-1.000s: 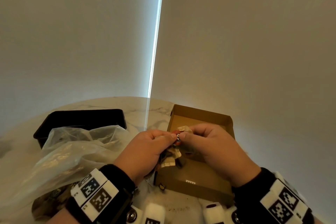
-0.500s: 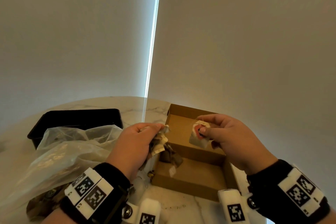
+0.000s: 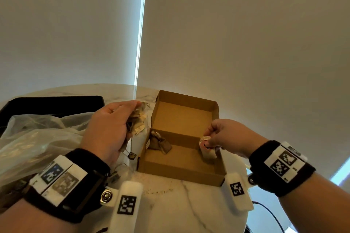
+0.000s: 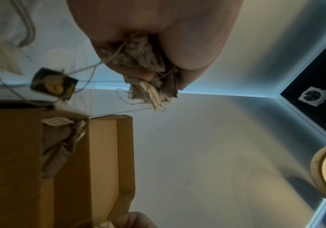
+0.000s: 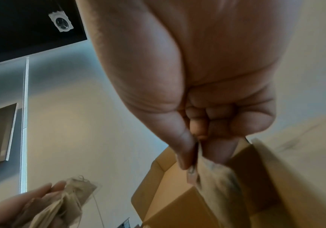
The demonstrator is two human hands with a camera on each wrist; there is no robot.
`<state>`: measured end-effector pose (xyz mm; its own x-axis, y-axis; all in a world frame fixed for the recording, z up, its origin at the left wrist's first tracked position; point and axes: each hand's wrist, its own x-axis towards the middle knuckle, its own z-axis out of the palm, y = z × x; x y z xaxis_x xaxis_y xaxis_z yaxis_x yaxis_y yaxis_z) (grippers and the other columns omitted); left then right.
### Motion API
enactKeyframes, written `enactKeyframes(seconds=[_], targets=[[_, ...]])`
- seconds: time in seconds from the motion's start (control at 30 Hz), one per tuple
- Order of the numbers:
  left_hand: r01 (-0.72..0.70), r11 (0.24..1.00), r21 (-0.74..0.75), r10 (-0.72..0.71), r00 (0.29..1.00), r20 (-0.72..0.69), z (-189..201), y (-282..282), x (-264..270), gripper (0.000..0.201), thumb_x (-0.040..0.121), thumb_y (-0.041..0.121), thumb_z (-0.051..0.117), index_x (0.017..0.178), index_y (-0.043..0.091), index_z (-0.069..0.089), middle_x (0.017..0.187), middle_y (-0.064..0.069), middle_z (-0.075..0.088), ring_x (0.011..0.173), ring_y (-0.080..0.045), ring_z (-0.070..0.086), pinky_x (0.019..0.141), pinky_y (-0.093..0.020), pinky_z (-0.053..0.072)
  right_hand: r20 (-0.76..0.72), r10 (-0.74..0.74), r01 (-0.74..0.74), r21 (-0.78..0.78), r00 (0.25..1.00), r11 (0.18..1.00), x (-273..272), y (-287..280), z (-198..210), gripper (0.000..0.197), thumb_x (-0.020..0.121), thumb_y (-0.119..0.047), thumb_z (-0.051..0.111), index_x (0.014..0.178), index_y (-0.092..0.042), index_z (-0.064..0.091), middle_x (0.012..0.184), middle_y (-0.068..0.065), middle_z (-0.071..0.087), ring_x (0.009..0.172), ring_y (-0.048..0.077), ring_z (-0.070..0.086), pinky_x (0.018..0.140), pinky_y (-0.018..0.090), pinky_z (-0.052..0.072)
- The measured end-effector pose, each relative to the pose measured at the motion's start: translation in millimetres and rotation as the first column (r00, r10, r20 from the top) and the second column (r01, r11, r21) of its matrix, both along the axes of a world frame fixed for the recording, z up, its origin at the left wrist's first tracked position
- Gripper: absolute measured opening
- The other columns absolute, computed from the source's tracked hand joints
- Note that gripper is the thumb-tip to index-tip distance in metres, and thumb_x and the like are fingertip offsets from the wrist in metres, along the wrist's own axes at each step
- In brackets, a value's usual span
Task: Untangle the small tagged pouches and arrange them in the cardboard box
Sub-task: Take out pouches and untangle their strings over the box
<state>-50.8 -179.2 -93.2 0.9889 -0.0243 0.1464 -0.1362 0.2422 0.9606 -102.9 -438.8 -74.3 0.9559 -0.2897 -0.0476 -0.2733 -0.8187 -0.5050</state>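
The single small beige paper pouch (image 3: 208,150) hangs inside the open brown cardboard box (image 3: 182,173), against its right wall at the near compartment, its lower edge at or close to the floor. The right hand (image 3: 226,138) pinches its top edge between thumb and forefinger, the other fingers curled in; held from the top like this, the pouch can be lowered upright into the corner, which appears to be the step in hand. It looks limp, creased and slightly translucent, with a small reddish tag at the pinch.

A second crumpled brownish pouch (image 3: 161,143) lies in the box's left near corner, leaning on the inner fold.

The left hand (image 3: 108,128) is closed around the remaining tangled bunch of pale paper pouches (image 3: 137,123), held clear of the box on its left side, likely so trailing strings do not drag placed pouches out. Thin threads dangle from the bunch, and one carries a small dark square tag with a yellow mark (image 4: 54,84). The bunch looks knotted; most of the untangling is probably ahead.

Left of the hands lies a crinkled clear plastic bag (image 3: 39,138), with a black rectangular tray (image 3: 55,103) behind it, all on a white marble-patterned table (image 3: 180,204).
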Motion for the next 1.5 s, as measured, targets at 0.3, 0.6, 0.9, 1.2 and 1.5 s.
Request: enactKeyframes(seconds=[0.3, 0.6, 0.9, 1.2, 1.5], targets=[[-0.014, 0.998, -0.065, 0.014, 1.000, 0.007, 1.0, -0.7, 0.8, 0.022, 0.097, 0.033, 0.059, 0.094, 0.019, 0.076, 0.065, 0.004, 0.070, 0.042, 0.000, 0.055, 0.036, -0.013, 0.039, -0.090, 0.006, -0.020, -0.146, 0.996, 0.989, 7.7, 4.4, -7.4, 0.016, 0.082, -0.021, 0.079, 0.090, -0.026, 0.065, 0.093, -0.004, 0.068, 0.088, 0.012, 0.063, 0.073, 0.024, 0.052], [-0.001, 0.997, -0.081, 0.002, 1.000, 0.015, -0.4, 0.4, 3.9, 0.023, 0.098, 0.030, 0.058, 0.089, 0.020, 0.077, 0.075, -0.003, 0.074, 0.050, -0.005, 0.058, 0.040, -0.016, 0.044, -0.102, -0.023, -0.012, -0.330, 0.994, 0.944, 12.2, 10.7, -10.7, 0.015, 0.086, -0.014, 0.072, 0.096, -0.024, 0.065, 0.096, -0.004, 0.063, 0.088, 0.013, 0.060, 0.072, 0.020, 0.050], [-0.017, 0.996, -0.085, 0.018, 1.000, 0.013, 0.5, 0.3, 4.5, 0.021, 0.097, 0.031, 0.059, 0.095, 0.018, 0.076, 0.076, -0.001, 0.073, 0.047, 0.000, 0.058, 0.039, -0.013, 0.042, -0.080, -0.085, 0.053, -0.340, 0.993, 0.939, 17.2, 3.5, -11.8, 0.019, 0.082, -0.015, 0.076, 0.097, -0.019, 0.065, 0.096, 0.000, 0.065, 0.088, 0.015, 0.061, 0.071, 0.022, 0.050], [-0.136, 0.988, -0.079, 0.135, 0.991, -0.016, -0.1, 8.3, 10.8, 0.018, 0.094, 0.036, 0.063, 0.085, 0.027, 0.076, 0.084, -0.002, 0.076, 0.068, -0.011, 0.067, 0.060, -0.026, 0.049, 0.084, 0.054, -0.034, -0.223, 0.995, 0.974, 17.0, 31.0, 21.6, 0.011, 0.088, -0.030, 0.072, 0.088, -0.024, 0.063, 0.085, -0.005, 0.066, 0.080, 0.009, 0.062, 0.069, 0.022, 0.049], [-0.014, 0.939, -0.344, 0.031, 0.998, 0.045, 10.1, 20.9, 10.8, 0.030, 0.099, 0.025, 0.052, 0.080, 0.016, 0.073, 0.068, -0.002, 0.066, 0.050, -0.009, 0.058, 0.044, -0.018, 0.043, 0.046, 0.278, -0.275, -0.064, 0.959, 0.959, 81.8, 115.3, 30.7, 0.018, 0.099, -0.023, 0.055, 0.110, -0.020, 0.069, 0.098, -0.004, 0.068, 0.084, 0.014, 0.068, 0.061, 0.020, 0.046]])
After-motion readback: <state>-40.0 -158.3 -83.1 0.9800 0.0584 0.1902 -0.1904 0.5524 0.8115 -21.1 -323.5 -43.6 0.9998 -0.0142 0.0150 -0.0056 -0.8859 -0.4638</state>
